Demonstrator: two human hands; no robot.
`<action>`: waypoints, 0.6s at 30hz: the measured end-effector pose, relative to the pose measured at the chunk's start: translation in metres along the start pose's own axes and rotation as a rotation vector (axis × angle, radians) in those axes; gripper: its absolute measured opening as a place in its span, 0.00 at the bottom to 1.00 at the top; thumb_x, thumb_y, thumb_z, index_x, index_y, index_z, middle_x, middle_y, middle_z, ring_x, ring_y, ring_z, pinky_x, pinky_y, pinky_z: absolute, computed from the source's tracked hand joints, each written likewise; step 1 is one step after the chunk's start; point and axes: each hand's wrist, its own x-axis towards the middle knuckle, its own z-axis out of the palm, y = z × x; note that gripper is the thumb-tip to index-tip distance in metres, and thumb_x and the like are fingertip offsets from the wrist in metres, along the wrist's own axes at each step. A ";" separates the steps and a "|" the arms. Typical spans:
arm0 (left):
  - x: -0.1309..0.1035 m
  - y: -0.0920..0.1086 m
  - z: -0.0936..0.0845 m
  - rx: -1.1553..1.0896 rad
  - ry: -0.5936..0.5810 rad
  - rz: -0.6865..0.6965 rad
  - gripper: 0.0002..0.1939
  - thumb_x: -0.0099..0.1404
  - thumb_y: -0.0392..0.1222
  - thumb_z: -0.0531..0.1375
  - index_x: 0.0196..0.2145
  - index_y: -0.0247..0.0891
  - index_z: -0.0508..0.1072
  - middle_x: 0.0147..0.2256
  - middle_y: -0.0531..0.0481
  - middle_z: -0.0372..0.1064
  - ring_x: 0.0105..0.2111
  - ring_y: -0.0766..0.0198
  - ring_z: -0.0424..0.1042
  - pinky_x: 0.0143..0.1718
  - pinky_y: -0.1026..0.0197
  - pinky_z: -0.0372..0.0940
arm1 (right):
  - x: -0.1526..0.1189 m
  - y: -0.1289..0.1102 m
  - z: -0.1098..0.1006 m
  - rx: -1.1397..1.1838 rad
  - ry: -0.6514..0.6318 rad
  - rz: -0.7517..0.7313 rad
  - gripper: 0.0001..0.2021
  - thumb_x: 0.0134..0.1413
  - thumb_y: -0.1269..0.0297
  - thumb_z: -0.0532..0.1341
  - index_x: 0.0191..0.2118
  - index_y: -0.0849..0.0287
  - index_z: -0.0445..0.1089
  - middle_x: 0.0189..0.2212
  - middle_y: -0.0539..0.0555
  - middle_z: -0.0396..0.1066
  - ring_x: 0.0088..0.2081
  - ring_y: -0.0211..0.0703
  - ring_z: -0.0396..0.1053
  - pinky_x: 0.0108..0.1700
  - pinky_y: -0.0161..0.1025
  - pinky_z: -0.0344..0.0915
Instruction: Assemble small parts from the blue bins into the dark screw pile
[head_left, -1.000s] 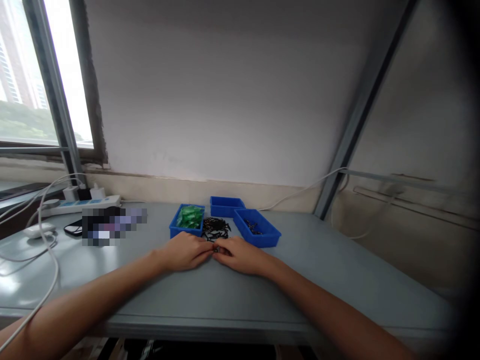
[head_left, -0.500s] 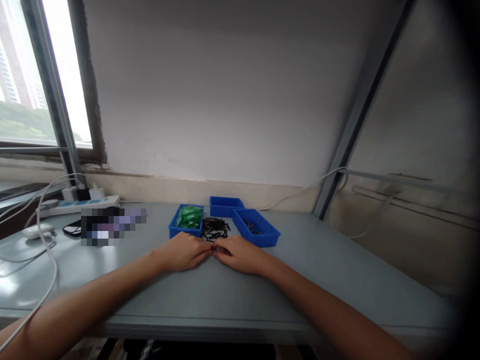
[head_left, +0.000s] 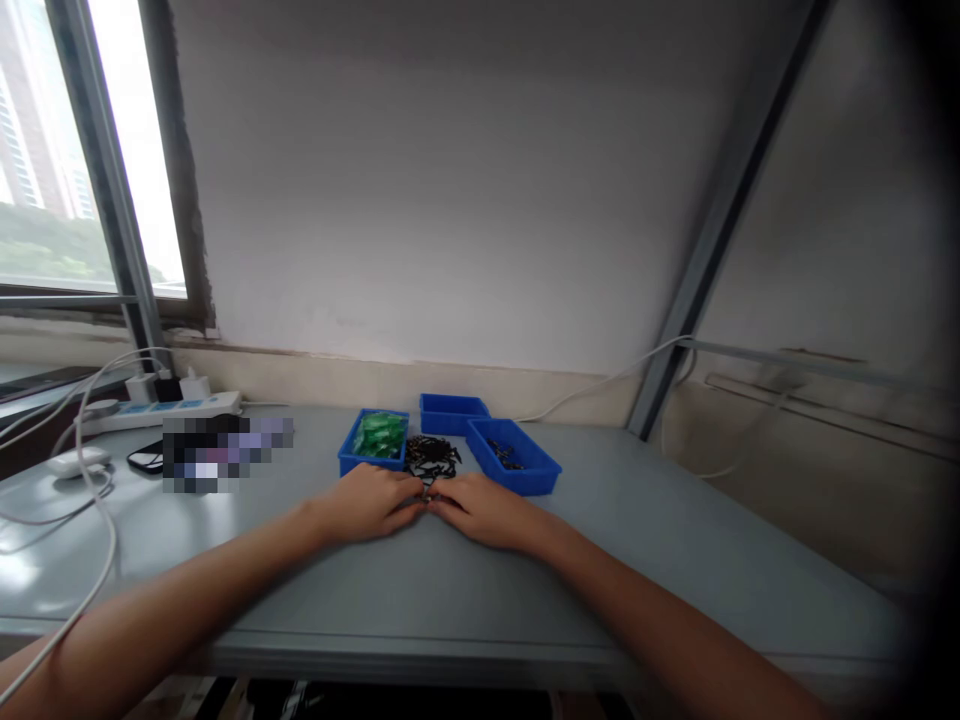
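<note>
My fingertips nearly meet over something small in front of the dark pile; a loose pinch could drop it.
My left hand [head_left: 367, 503] and right hand [head_left: 484, 508] are close together, fingers bent inward; I cannot tell which of them grips the small piece [head_left: 428, 496], or how firmly. The white cable [head_left: 112, 540] crosses my view of my left forearm and might snag if I pull back sharply. Left to right beyond that: the power strip [head_left: 180, 408], then the left blue tray [head_left: 346, 464] of green packets [head_left: 381, 436], its near side so close to my left knuckles that I could bump it. The dark pile [head_left: 433, 452] lies between trays, just past my fingers, easily scattered; behind it sits the back blue tray [head_left: 454, 422], and the right blue tray [head_left: 529, 483] holds a few dark pieces [head_left: 506, 455].
</note>
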 end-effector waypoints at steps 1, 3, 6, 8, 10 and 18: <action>0.000 0.000 0.001 -0.001 0.012 -0.003 0.06 0.73 0.40 0.57 0.39 0.37 0.72 0.35 0.48 0.76 0.33 0.57 0.76 0.30 0.61 0.63 | 0.000 0.000 0.000 0.011 0.002 -0.007 0.10 0.69 0.67 0.55 0.41 0.61 0.74 0.39 0.58 0.78 0.40 0.48 0.74 0.41 0.40 0.64; 0.000 0.000 0.002 -0.004 0.039 -0.001 0.05 0.72 0.40 0.58 0.41 0.37 0.71 0.37 0.48 0.76 0.35 0.56 0.76 0.31 0.61 0.64 | 0.000 0.000 0.001 0.034 0.006 -0.019 0.11 0.70 0.66 0.55 0.42 0.61 0.74 0.40 0.59 0.78 0.41 0.49 0.74 0.43 0.41 0.65; -0.001 -0.002 0.003 0.003 0.084 0.014 0.05 0.71 0.39 0.58 0.42 0.37 0.72 0.38 0.47 0.75 0.36 0.57 0.76 0.31 0.61 0.65 | 0.001 0.000 0.002 0.067 0.011 -0.026 0.11 0.70 0.66 0.54 0.42 0.62 0.74 0.40 0.59 0.78 0.40 0.48 0.74 0.42 0.40 0.64; -0.001 -0.004 0.005 0.007 0.114 0.035 0.06 0.72 0.40 0.57 0.42 0.37 0.72 0.38 0.47 0.74 0.35 0.57 0.75 0.32 0.61 0.65 | 0.001 0.002 0.003 0.102 0.007 -0.019 0.12 0.70 0.67 0.54 0.39 0.61 0.74 0.36 0.57 0.77 0.37 0.46 0.72 0.40 0.40 0.64; -0.001 -0.006 0.006 0.000 0.144 0.056 0.07 0.73 0.41 0.56 0.41 0.37 0.72 0.37 0.47 0.73 0.35 0.58 0.75 0.32 0.62 0.66 | 0.001 0.003 0.004 0.158 0.003 -0.007 0.13 0.70 0.67 0.53 0.34 0.60 0.72 0.31 0.54 0.75 0.33 0.43 0.70 0.38 0.39 0.63; -0.001 -0.010 0.009 -0.012 0.219 0.113 0.11 0.76 0.42 0.53 0.42 0.37 0.74 0.35 0.48 0.72 0.33 0.61 0.74 0.33 0.63 0.66 | 0.001 0.008 0.003 0.334 -0.013 0.033 0.16 0.69 0.67 0.51 0.28 0.58 0.65 0.26 0.50 0.69 0.30 0.40 0.67 0.38 0.38 0.60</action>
